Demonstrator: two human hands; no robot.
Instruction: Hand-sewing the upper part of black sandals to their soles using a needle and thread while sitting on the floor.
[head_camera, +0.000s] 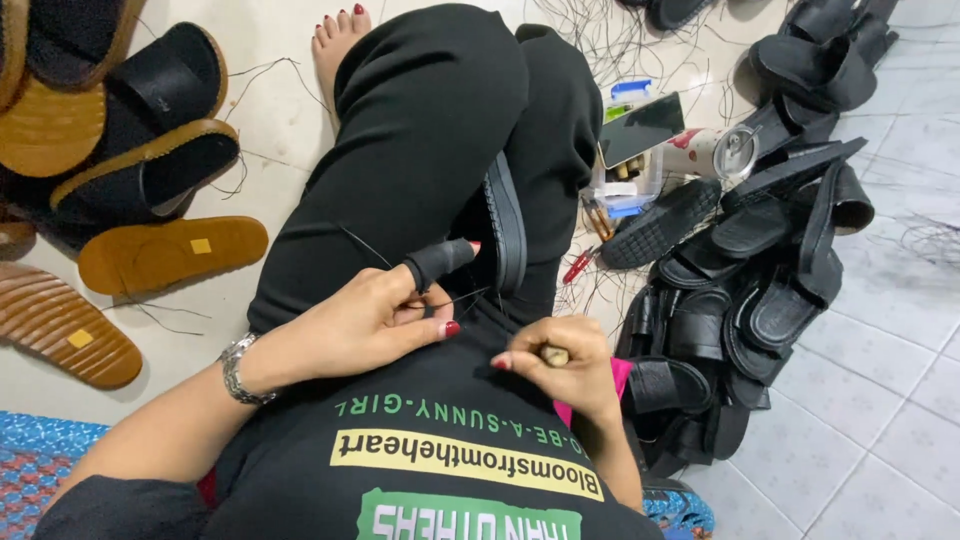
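from the head view, the person sits on the floor (880, 420) with legs in black trousers stretched forward. a black sandal (503, 225) stands on edge in the lap, between the thighs, its sole turned to the right. the left hand (370, 320) reaches in from the left, its grip narrow: thumb and fingers pinch a thin black thread (455, 298) that runs toward the sandal. the forefinger wears a black finger guard (440, 260), which points at the sandal's edge and lies just beside it. a metal watch (238, 370) circles the left wrist. the right hand (560, 365) rests lower in the lap, its grip closed around a small tool with a pale wooden handle (555, 354); the tool's tip is hidden.

to the left on the floor lie tan-soled sandals (170, 252), some with soles up. to the right sits a heap of black sandals (760, 280), and near it a clear plastic box (625, 190) with a dark phone (640, 128) lying on top. loose threads lie scattered on the tiles.
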